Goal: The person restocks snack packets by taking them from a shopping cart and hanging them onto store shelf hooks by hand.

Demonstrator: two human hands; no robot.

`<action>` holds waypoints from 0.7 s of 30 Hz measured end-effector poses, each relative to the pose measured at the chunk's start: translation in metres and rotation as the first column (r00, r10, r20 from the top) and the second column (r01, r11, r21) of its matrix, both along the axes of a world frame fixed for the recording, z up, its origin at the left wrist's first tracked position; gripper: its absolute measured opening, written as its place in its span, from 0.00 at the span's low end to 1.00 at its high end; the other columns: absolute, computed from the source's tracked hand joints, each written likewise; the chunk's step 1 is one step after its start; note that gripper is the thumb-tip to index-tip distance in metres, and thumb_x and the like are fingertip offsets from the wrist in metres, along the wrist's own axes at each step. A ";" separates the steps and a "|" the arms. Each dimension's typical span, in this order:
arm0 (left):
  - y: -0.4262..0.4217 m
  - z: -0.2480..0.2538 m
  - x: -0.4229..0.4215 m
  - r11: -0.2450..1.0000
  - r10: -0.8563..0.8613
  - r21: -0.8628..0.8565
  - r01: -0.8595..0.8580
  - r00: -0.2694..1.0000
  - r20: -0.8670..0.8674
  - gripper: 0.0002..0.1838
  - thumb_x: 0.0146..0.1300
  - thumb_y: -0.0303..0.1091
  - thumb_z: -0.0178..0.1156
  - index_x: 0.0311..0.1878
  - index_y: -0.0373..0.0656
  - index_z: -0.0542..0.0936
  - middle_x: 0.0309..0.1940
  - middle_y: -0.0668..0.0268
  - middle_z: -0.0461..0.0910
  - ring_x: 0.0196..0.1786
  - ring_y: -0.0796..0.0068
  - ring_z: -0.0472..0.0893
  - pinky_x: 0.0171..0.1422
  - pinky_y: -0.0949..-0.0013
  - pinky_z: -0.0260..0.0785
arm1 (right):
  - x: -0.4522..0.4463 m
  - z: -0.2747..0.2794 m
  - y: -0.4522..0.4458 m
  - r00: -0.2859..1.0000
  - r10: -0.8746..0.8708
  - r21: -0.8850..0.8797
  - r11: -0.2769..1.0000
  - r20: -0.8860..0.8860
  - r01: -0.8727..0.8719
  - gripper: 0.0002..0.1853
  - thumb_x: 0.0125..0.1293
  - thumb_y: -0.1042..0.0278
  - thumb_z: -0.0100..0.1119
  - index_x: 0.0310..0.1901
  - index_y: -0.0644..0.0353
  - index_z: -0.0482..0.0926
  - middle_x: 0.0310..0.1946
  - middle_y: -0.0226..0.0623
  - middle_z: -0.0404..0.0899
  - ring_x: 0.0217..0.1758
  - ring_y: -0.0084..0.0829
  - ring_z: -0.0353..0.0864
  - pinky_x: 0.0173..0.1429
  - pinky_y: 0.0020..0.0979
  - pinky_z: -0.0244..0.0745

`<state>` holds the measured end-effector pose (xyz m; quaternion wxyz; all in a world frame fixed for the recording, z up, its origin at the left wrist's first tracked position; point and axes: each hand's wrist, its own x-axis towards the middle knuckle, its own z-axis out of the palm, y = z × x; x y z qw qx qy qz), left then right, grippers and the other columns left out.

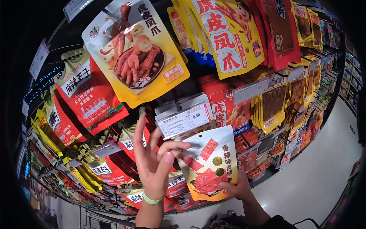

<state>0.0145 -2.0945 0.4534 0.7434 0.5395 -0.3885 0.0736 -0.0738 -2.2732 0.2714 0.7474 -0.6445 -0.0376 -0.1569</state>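
My right hand grips the lower right edge of a white and yellow snack pouch, its thumb across the front. Pictures of red jerky slices show on the pouch, which tilts slightly and has a hang hole at its top. My left hand, with a pale green band at the wrist, is raised just left of the pouch. Its fingers are apart, some reaching toward the pouch's upper left edge; whether they touch it I cannot tell. Right above the pouch is a white price tag reading 9.90.
A large chicken-feet pouch hangs above my hands. Red snack bags fill the hooks on the left. Yellow pouches and brown snack packs hang to the right. Pale aisle floor lies beyond the rack, lower right.
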 end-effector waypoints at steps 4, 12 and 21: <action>-0.019 0.007 -0.014 0.989 0.147 0.023 -0.148 0.988 0.050 0.43 0.64 0.27 0.53 0.76 0.43 0.40 0.65 0.36 0.61 0.44 0.56 0.82 0.37 0.65 0.78 | 0.014 0.010 -0.017 0.985 0.118 -0.062 0.992 0.123 -0.111 0.19 0.57 0.72 0.70 0.49 0.67 0.77 0.38 0.37 0.84 0.39 0.20 0.82 0.44 0.26 0.77; -0.036 0.015 -0.021 0.978 0.207 0.004 -0.208 0.976 0.071 0.42 0.64 0.21 0.53 0.76 0.44 0.41 0.66 0.36 0.59 0.48 0.56 0.83 0.43 0.66 0.80 | 0.046 0.042 -0.011 0.961 0.192 0.025 0.979 0.201 -0.201 0.17 0.60 0.68 0.69 0.46 0.67 0.77 0.31 0.34 0.84 0.28 0.18 0.82 0.33 0.23 0.76; -0.045 0.015 -0.030 0.930 0.361 0.040 -0.367 0.926 0.108 0.44 0.61 0.23 0.55 0.77 0.45 0.43 0.66 0.38 0.62 0.45 0.57 0.83 0.44 0.66 0.78 | 0.046 0.050 -0.011 0.966 0.220 0.087 0.969 0.140 -0.233 0.15 0.61 0.69 0.68 0.45 0.67 0.77 0.30 0.33 0.83 0.27 0.17 0.80 0.30 0.22 0.76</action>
